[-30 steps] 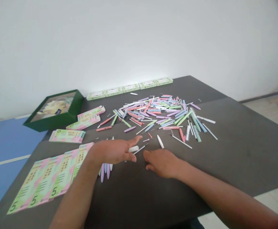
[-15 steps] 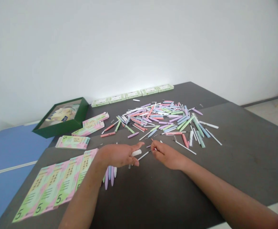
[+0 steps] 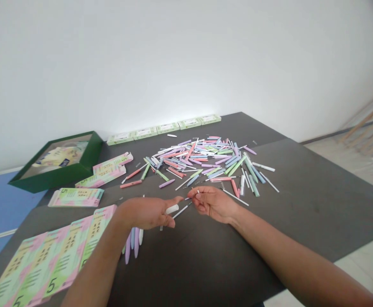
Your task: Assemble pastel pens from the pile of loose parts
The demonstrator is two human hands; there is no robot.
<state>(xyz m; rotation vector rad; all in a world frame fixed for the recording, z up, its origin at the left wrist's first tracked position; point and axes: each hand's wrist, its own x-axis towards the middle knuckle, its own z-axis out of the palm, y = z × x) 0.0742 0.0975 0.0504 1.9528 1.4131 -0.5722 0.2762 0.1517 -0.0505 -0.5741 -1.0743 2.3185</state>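
Left hand (image 3: 146,213) grasped a smooth white plastic pen cap (image 3: 172,209), right hand (image 3: 212,204) just beside it, its grip impossible to tell, slim pastel pen parts (image 3: 202,160) heaped beyond on a dark matte table (image 3: 301,204)

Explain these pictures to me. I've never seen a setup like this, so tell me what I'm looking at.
These pictures come from one camera worn on a person's head, looking forward and down, so you see roughly what the person sees. No machine is involved: the two arms reaching in from the bottom are the person's own. The left hand holds a white pen cap against its fingers, and a thin pen refill runs beside it, though I can't tell whether that is held. The right hand pinches something too small to make out. On the dark grey table lies a scattered heap of pastel pen parts, along with pink-and-green cards printed with a 5, an open green box and a row of small white boxes.
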